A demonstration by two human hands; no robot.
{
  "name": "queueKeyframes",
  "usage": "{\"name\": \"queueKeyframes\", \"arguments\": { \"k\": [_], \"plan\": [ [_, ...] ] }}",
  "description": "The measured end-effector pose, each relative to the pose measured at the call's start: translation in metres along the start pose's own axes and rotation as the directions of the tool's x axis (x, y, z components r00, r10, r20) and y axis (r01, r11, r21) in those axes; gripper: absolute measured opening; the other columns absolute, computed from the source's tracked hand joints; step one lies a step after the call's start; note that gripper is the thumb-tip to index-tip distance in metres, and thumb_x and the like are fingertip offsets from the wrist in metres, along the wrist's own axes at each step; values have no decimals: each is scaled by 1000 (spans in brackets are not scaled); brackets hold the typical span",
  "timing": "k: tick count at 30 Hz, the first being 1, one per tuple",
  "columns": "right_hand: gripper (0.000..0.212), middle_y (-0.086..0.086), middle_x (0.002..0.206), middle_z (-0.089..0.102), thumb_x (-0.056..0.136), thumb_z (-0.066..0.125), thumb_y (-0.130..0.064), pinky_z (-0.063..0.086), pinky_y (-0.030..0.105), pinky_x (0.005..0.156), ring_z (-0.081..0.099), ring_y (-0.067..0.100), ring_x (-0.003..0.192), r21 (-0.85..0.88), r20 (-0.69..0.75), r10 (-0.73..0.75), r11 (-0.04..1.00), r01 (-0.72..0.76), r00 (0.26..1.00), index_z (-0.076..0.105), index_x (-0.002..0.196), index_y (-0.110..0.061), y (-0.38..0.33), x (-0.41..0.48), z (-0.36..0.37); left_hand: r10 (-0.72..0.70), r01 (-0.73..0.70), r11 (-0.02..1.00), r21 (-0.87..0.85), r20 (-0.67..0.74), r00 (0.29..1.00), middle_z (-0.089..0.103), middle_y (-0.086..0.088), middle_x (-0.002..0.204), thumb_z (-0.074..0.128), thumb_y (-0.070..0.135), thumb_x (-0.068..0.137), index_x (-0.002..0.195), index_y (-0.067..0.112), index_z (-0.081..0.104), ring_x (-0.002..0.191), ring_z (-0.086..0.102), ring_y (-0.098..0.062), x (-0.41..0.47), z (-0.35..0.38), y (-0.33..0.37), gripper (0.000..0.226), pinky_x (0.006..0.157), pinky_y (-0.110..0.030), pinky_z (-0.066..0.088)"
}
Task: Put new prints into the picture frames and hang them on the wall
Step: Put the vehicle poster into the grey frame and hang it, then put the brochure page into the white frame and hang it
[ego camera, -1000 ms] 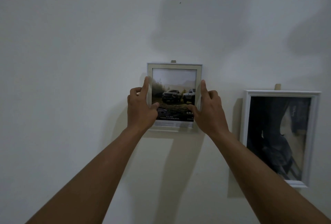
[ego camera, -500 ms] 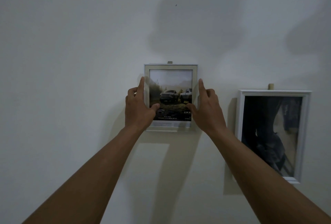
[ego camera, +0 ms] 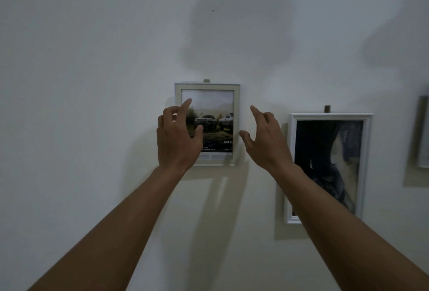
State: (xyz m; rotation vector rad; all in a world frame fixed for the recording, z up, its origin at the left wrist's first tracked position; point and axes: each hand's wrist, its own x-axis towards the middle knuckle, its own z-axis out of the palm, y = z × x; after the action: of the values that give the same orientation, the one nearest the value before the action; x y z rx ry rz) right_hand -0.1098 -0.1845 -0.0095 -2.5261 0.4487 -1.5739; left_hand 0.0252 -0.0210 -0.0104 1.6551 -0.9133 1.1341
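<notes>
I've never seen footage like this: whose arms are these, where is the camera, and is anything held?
No machine here: a person wears a wide-angle camera on the head, so every picture looks along their bare arms at a white wall. The left hand and right hand hover open at either side of a small pale picture frame holding a print of two trucks, which hangs under a small hook. Nothing is held; whether the left fingers touch it is unclear. To its right hangs a white moulded frame with a dark print; a third frame's edge shows far right.
</notes>
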Motion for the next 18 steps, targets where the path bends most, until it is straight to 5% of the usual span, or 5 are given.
{"name": "queueKeyframes", "arguments": {
  "k": [6, 11, 18],
  "plan": [
    [62, 9, 149, 41, 99, 53, -37, 40, 40, 105, 39, 25, 135, -56, -10, 58, 997, -59, 998, 28, 153, -18, 35, -27, -50, 120, -69, 966, -251, 193, 974, 56, -1, 116, 65, 22, 88, 136, 22, 49, 103, 56, -17, -33, 28, 66, 50, 91, -38, 52],
    [54, 10, 139, 48, 97, 57, -34, 45, 38, 99, 48, 27, 126, -113, -44, 154, 981, -158, 987, 40, 145, -15, 92, -55, -97, 18, 122, 928, -353, 369, 929, 53, 3, 111, 69, 29, 87, 137, 28, 46, 94, 55, -10, -66, 71, 121, 54, 82, -37, 56],
    [70, 11, 141, 40, 95, 60, -31, 48, 41, 100, 51, 30, 121, 17, 1, 398, 917, -398, 917, 22, 153, -25, 175, -79, -120, -221, 438, 836, -329, 530, 819, 48, -7, 137, 67, 22, 91, 148, 29, 31, 115, 56, -23, -98, 124, 158, 68, 97, -39, 51]
  ]
}}
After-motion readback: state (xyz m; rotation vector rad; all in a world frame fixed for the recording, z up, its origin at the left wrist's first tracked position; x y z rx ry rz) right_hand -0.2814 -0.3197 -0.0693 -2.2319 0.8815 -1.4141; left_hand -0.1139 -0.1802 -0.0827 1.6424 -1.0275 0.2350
